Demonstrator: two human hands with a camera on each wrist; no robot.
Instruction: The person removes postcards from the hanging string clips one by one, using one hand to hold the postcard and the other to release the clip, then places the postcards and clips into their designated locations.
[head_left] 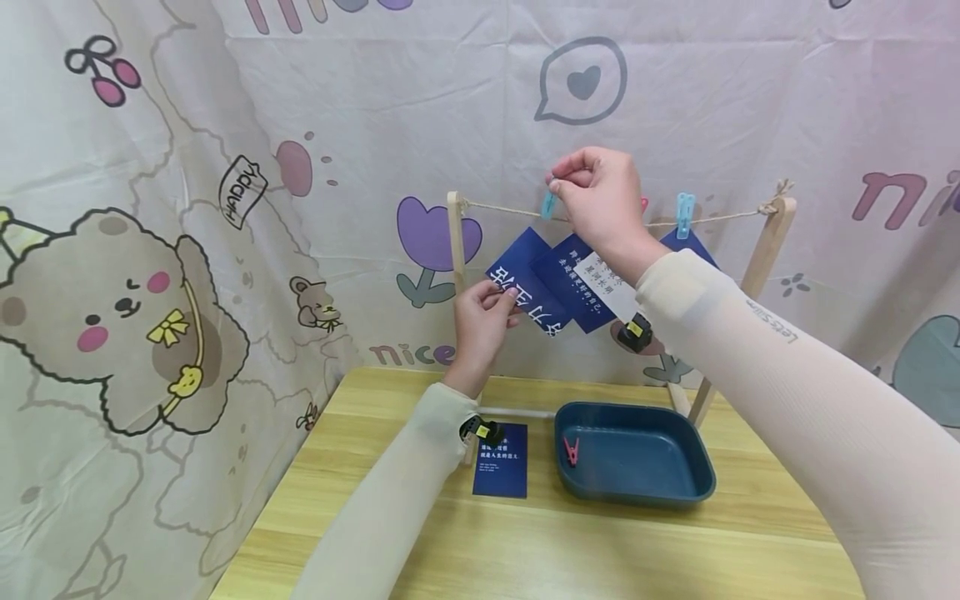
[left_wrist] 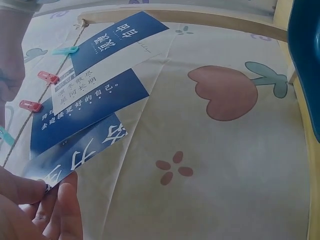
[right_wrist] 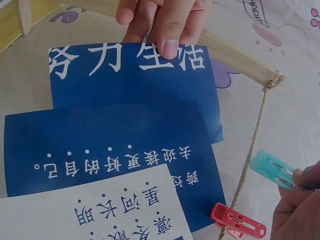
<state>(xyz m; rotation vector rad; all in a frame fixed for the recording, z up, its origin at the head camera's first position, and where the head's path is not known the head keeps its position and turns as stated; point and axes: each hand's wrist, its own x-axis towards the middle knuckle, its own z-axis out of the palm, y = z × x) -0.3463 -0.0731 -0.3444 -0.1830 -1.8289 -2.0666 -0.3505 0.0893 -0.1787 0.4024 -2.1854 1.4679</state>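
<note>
My left hand (head_left: 483,323) pinches a blue card (head_left: 525,250) with white lettering by its lower edge, below the rope (head_left: 501,209). Above, my right hand (head_left: 603,200) holds a light-blue clothespin (head_left: 548,205) between thumb and fingers. In the right wrist view the clothespin's tip (right_wrist: 257,162) meets the rope; whether it is clamped there I cannot tell. Beside the held card hang another blue card (right_wrist: 100,135), a white card (right_wrist: 95,210) and a further blue card (left_wrist: 117,40). Red clothespins (right_wrist: 237,220) and a second light-blue clothespin (head_left: 685,215) sit on the rope.
The rope runs between two wooden posts (head_left: 761,250). Below it, a dark blue tray (head_left: 637,498) on the wooden table (head_left: 600,554) contains a pink clothespin (head_left: 572,451). Left of the tray lies a blue card (head_left: 501,477). A printed curtain (head_left: 390,117) hangs behind.
</note>
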